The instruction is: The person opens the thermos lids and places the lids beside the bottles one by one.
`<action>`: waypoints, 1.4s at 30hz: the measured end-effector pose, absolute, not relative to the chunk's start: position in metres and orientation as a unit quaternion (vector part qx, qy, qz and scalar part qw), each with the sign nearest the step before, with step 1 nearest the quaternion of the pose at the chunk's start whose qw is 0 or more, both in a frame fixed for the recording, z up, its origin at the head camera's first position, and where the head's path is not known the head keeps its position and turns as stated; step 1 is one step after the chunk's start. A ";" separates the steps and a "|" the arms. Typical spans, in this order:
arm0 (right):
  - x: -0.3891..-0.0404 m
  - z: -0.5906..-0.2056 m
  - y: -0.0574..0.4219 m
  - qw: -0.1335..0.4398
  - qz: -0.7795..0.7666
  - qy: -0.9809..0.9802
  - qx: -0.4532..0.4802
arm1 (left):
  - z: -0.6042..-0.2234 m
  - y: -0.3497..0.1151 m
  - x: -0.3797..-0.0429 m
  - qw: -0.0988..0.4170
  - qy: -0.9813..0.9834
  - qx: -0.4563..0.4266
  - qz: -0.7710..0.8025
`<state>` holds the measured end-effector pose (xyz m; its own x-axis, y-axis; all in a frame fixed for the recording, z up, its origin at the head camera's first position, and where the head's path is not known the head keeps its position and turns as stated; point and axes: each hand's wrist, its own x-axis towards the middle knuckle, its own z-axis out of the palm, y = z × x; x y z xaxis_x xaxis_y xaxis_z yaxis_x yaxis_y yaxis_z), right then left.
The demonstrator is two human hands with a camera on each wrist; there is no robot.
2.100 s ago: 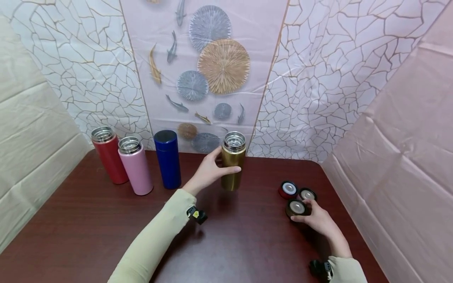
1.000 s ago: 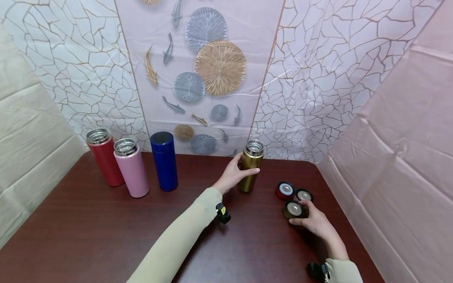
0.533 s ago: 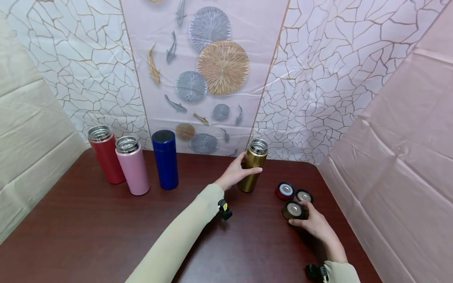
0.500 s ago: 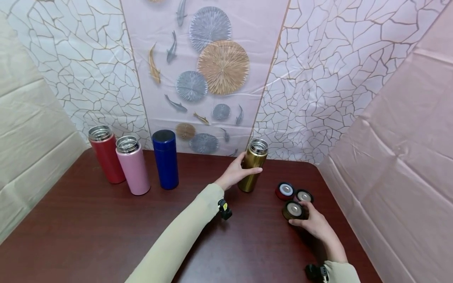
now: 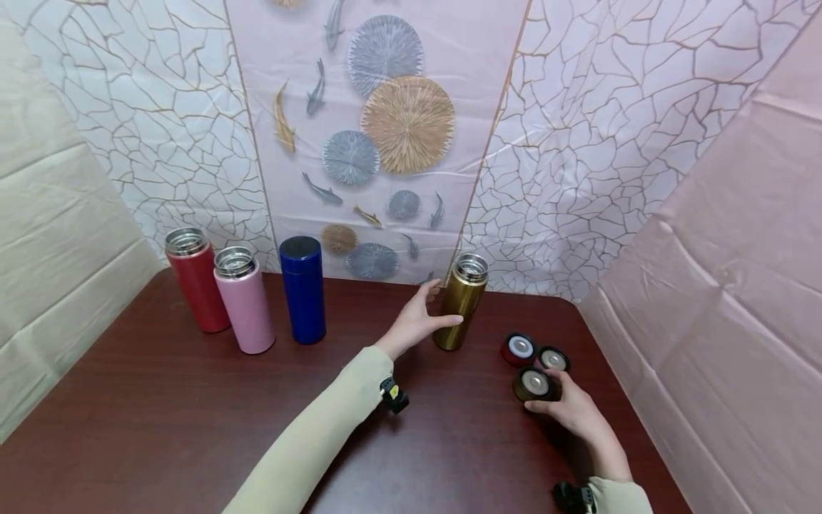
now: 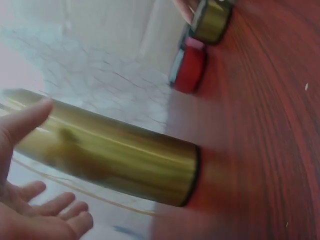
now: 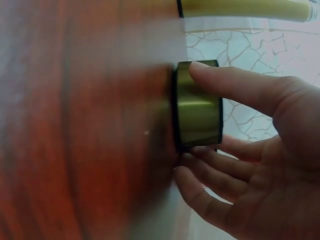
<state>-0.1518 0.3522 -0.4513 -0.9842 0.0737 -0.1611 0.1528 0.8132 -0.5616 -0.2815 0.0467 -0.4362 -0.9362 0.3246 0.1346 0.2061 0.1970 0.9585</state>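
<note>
The gold thermos bottle (image 5: 465, 298) stands upright and lidless at the back of the table, its steel mouth showing. Beside it is my left hand (image 5: 412, 323), fingers spread and apart from its side, the thumb overlapping its front in the head view. The left wrist view has the bottle (image 6: 130, 155) outside the relaxed fingers. At the right, my right hand (image 5: 574, 408) pinches a gold lid (image 7: 200, 112) between thumb and fingers, low over the table. Close behind that lid lie a red lid (image 5: 517, 350) and a pink lid (image 5: 554, 358), inner sides up.
On the left stand a red bottle (image 5: 199, 289) and a pink bottle (image 5: 245, 307), both lidless with steel rims. A blue bottle (image 5: 305, 296) with its top covered is beside them. Patterned cloth (image 5: 411, 128) hangs along the table's back edge.
The left hand carried the gold bottle to the right, put it down, then loosened its fingers and drew slightly back left. The right hand keeps its hold on the gold lid.
</note>
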 end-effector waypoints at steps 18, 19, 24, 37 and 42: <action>-0.142 -0.410 0.337 0.010 -0.296 0.954 0.050 | -0.320 -0.081 -0.196 -0.237 0.698 0.273 0.618; -0.141 -0.409 0.335 0.008 -0.300 0.953 0.046 | -0.315 -0.089 -0.195 -0.254 0.693 0.268 0.620; -0.142 -0.407 0.325 0.011 -0.309 0.951 0.020 | -0.302 -0.125 -0.193 -0.302 0.675 0.223 0.635; -0.143 -0.412 0.321 0.045 -0.309 0.950 0.023 | -0.332 -0.161 -0.227 -0.268 0.710 0.136 0.637; -0.143 -0.415 0.322 0.054 -0.311 0.948 0.026 | -0.350 -0.163 -0.240 -0.249 0.731 0.109 0.626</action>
